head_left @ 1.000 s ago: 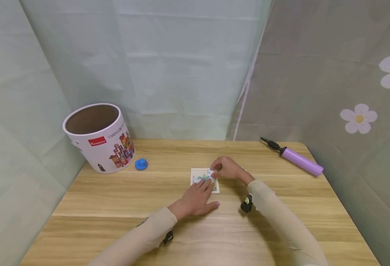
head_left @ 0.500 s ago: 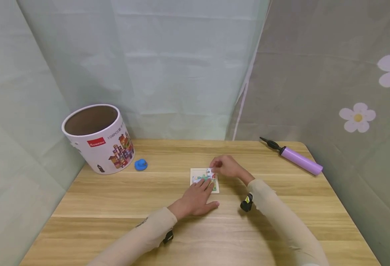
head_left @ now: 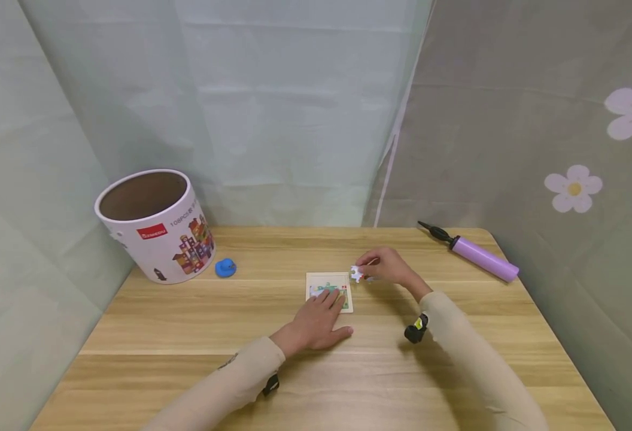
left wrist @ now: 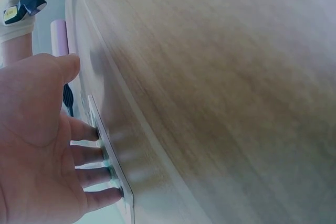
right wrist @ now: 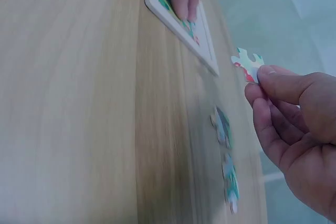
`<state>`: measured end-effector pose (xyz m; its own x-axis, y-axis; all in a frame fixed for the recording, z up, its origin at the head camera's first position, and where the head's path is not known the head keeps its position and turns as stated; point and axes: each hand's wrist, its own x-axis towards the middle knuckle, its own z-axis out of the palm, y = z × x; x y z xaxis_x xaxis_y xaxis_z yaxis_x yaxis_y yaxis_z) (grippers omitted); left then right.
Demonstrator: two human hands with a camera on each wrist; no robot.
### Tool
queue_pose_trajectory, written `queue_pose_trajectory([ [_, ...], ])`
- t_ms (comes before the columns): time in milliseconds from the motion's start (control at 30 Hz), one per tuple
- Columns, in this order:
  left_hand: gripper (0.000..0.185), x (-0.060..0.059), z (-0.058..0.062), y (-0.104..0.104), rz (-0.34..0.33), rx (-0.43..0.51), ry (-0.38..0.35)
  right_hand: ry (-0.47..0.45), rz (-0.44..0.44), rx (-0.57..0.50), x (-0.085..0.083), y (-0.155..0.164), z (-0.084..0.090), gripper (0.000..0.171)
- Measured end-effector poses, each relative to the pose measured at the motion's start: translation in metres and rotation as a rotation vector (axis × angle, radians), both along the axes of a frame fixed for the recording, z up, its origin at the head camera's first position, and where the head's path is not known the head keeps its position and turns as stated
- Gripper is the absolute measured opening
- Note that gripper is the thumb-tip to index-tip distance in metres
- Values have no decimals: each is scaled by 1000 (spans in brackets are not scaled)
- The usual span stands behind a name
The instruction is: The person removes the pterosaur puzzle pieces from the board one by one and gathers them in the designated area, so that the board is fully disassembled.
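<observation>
A small jigsaw puzzle in a pale square frame (head_left: pixel 316 276) lies on the table. My left hand (head_left: pixel 316 323) rests on it, fingers extended over the picture, the thumb spread to the side. In the left wrist view the fingertips (left wrist: pixel 116 195) touch the puzzle. My right hand (head_left: pixel 391 267) pinches a white and red puzzle piece (right wrist: pixel 245 67) between thumb and fingers, raised above the table just right of the frame. Beneath it, in the right wrist view, two loose puzzle pieces lie: one piece (right wrist: pixel 223 128) nearer the frame, another piece (right wrist: pixel 230 182) farther off.
A large white bucket (head_left: pixel 187 263) stands at the back left, with a blue rubber duck (head_left: pixel 225 267) beside it. A purple hand pump (head_left: pixel 483 257) lies at the back right. Cloth curtains hang behind the wooden table (head_left: pixel 187 335).
My right hand has lifted the puzzle piece off the framed puzzle and moved it right, outside the frame. The left hand keeps its place on the puzzle.
</observation>
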<state>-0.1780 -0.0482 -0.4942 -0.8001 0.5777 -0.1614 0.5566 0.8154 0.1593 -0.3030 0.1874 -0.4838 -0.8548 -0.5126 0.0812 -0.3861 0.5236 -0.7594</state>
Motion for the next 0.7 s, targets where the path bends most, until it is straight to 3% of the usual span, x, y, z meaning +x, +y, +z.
queue_pose_trajectory([
  [433, 79, 0, -1, -1, 7, 4, 0, 77, -83, 57, 5, 50, 5, 12],
  [700, 78, 2, 1, -1, -1, 6, 4, 78, -147, 91, 9, 78, 2, 14],
])
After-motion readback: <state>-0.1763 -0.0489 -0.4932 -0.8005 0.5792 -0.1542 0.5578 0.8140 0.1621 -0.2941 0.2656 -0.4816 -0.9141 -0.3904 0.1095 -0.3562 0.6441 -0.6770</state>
